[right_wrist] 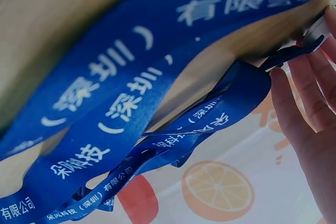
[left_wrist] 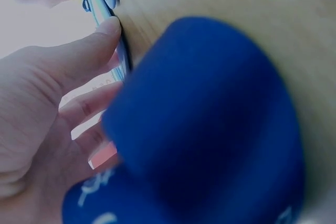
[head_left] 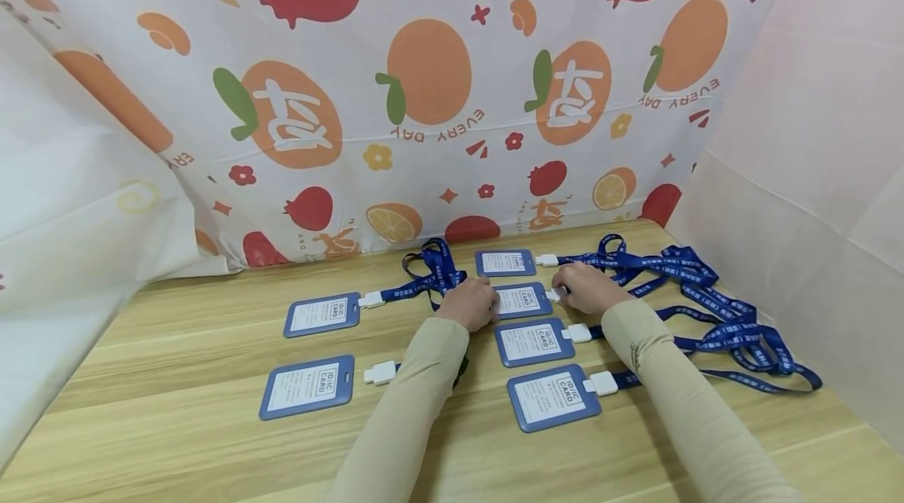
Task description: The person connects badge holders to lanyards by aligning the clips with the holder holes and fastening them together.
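My left hand [head_left: 472, 304] pinches the left edge of a blue badge holder [head_left: 521, 300], second from the back in the right-hand column. In the left wrist view its thumb [left_wrist: 107, 29] lies along the holder's thin edge, and a blurred blue strap [left_wrist: 210, 114] fills the foreground. At the holder's other end, my right hand [head_left: 589, 287] grips the white clip [head_left: 555, 295] of a blue lanyard, fingers partly hiding it. In the right wrist view, blue lanyard straps [right_wrist: 105, 93] with white lettering cross in front of the fingers [right_wrist: 289, 103].
Other badge holders lie nearby: one behind [head_left: 504, 263], two in front [head_left: 534, 342] [head_left: 554, 398], two at left [head_left: 322, 315] [head_left: 307, 388]. Tangled blue lanyards [head_left: 741, 334] spread rightward over the wooden table [head_left: 176, 440]. A fruit-print cloth [head_left: 452, 158] hangs behind.
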